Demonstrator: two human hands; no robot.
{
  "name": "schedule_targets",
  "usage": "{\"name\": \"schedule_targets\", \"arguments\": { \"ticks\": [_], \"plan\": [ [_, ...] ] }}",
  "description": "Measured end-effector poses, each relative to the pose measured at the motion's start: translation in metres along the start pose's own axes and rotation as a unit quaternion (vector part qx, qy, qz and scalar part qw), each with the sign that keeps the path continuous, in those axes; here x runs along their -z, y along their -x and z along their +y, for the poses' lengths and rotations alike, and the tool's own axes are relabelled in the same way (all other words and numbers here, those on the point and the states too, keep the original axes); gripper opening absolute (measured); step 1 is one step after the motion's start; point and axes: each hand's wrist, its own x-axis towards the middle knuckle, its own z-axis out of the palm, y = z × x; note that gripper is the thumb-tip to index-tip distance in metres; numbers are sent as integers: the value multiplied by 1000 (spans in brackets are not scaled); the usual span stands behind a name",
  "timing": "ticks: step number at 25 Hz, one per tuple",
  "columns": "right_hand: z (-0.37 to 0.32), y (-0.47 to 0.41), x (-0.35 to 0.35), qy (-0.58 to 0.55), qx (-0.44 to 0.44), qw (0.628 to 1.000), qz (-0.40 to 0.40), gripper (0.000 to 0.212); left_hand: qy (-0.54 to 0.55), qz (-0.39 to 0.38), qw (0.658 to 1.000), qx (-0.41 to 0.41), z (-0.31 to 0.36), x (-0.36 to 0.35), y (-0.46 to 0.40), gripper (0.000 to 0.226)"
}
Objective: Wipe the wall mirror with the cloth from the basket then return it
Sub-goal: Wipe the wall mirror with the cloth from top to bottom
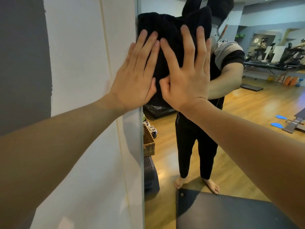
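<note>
1. Both forearms reach up and forward; our left hand [137,70] lies flat at 10 o'clock, our right hand [186,75] beside it at 12 o'clock.
2. Thick, black and fuzzy, the cloth [166,27] is spread against the mirror [247,113] by the glass's left edge, next to a smooth white wall [79,63].
3. Fingers of both hands are straight and spread, pressing the cloth onto the glass; neither is clenched or grasping.
4. Reflected at 7 o'clock of the right hand sits a woven wicker basket [148,142] above the glossy wooden floor [247,154].
</note>
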Motion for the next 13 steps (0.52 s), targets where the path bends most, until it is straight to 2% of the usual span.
{"name": "schedule_targets", "arguments": {
  "ticks": [4, 13],
  "plan": [
    [-2, 15, -1, -17, 6, 1000, 0, 65, 21, 1, 999, 43, 17, -8, 16, 69],
    [0, 102, -12, 2, 57, 997, -56, 66, 32, -72, 996, 29, 49, -30, 89, 75]
  ]
}}
